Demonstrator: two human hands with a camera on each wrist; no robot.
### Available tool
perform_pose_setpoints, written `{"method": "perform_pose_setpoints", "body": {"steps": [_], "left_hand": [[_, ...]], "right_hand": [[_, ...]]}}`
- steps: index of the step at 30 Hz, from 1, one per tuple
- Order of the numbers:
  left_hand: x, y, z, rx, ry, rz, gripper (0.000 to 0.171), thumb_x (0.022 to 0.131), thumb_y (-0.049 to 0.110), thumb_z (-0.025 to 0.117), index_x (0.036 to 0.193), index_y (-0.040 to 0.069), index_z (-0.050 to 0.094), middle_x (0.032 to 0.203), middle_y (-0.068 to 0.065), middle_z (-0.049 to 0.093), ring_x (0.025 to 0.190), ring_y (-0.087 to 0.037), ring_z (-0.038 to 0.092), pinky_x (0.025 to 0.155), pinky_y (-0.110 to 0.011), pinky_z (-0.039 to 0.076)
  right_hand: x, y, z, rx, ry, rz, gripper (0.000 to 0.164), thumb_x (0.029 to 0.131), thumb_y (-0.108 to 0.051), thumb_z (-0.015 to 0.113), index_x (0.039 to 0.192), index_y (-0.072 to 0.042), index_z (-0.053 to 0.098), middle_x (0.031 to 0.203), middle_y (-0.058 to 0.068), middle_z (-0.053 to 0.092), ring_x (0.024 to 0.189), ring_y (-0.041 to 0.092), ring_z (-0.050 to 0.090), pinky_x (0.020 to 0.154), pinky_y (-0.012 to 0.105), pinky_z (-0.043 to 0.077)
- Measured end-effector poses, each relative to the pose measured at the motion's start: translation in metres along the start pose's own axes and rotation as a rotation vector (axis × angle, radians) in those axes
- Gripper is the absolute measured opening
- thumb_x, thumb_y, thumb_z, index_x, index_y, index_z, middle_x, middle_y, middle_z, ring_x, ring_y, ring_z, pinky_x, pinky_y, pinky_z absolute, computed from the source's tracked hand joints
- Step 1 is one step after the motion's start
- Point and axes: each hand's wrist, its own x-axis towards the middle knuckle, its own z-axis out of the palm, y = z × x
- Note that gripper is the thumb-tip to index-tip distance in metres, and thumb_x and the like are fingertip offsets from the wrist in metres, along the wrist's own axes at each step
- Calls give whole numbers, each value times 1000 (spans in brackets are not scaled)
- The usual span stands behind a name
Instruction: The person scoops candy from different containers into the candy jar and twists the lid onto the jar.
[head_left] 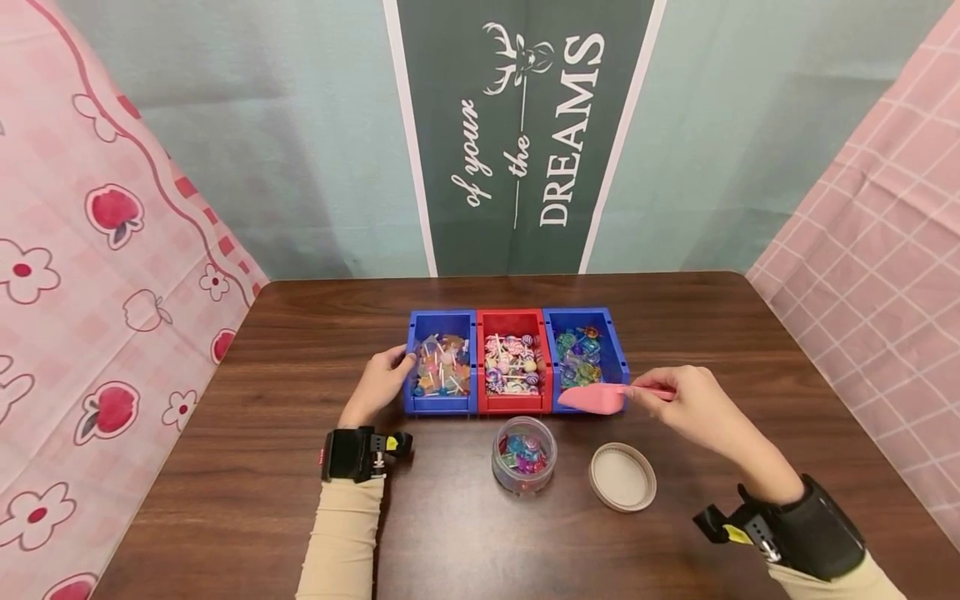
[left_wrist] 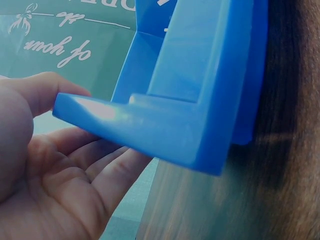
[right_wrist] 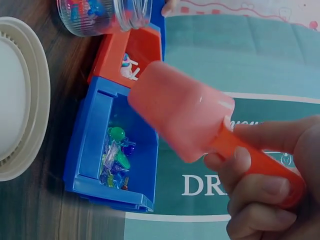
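My right hand (head_left: 693,408) grips a pink scoop (head_left: 596,398) by its handle. The scoop's head is over the front edge of the right blue bin (head_left: 618,354), which holds clear coloured pieces (right_wrist: 117,155). At the far side of the row, my left hand (head_left: 381,379) holds the outer wall of the left blue bin (head_left: 441,406), thumb at the rim. Pale star-like pieces and sticks lie in that bin. Between the two sits a red bin (head_left: 513,406) with small striped lollipops (head_left: 513,362). A clear jar (head_left: 525,479) partly filled with coloured pieces stands in front.
A round cream lid (head_left: 622,477) lies right of the jar on the dark wooden table (head_left: 247,467). Behind the table hangs a green cloth (head_left: 322,150) with white lettering in its middle. Pink patterned cloths (head_left: 67,333) hang at both sides.
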Motion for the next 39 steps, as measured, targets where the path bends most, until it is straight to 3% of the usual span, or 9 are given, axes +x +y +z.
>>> {"method": "perform_pose_setpoints", "body": {"steps": [6,12,17,20,22,27,39], "left_hand": [[0,0,0,-20,-11,-16,46,102,22,43,142,-1,45,134,-23,58,115,-29,59,106,-48,46],[0,-1,0,-1,-9,-13,46,102,22,43,142,-1,44,135,-23,58,115,-30,59,106,-48,46],[0,-1,1,7,-1,-6,46,102,22,44,141,-2,45,134,-23,58,114,-29,59,105,-48,47],[0,-2,1,11,5,0,46,101,22,44,140,-2,46,133,-23,59,113,-29,59,105,-48,47],[1,-3,1,19,4,3,46,101,22,44,140,-2,46,133,-23,59,114,-30,59,105,-48,47],[2,-4,1,17,-5,-2,46,102,22,44,142,-2,44,136,-23,57,118,-31,58,107,-49,45],[2,-4,1,15,-3,-9,47,102,23,44,141,-2,45,138,-24,55,120,-33,57,108,-50,44]], "right_hand": [[12,4,-3,-32,10,85,19,83,-19,73,81,0,75,67,7,71,59,8,48,52,20,39],[27,5,-7,-31,-49,161,23,83,-22,70,78,0,75,67,9,72,58,12,50,52,25,40],[45,4,-10,-40,-102,191,27,81,-23,71,63,-3,69,47,-6,50,49,10,40,46,24,32],[58,3,-10,-57,-158,196,34,81,-24,71,53,-8,60,45,-12,32,48,9,31,46,23,24],[66,2,-10,-72,-203,205,41,80,-26,71,47,-11,52,45,-11,28,48,8,27,47,23,21],[86,-3,-8,-95,-307,260,52,80,-27,71,46,-17,33,46,-10,22,47,7,19,46,22,17],[111,-15,3,-164,-434,321,48,79,-23,72,50,-16,35,50,-7,24,49,8,25,50,22,24]]}}
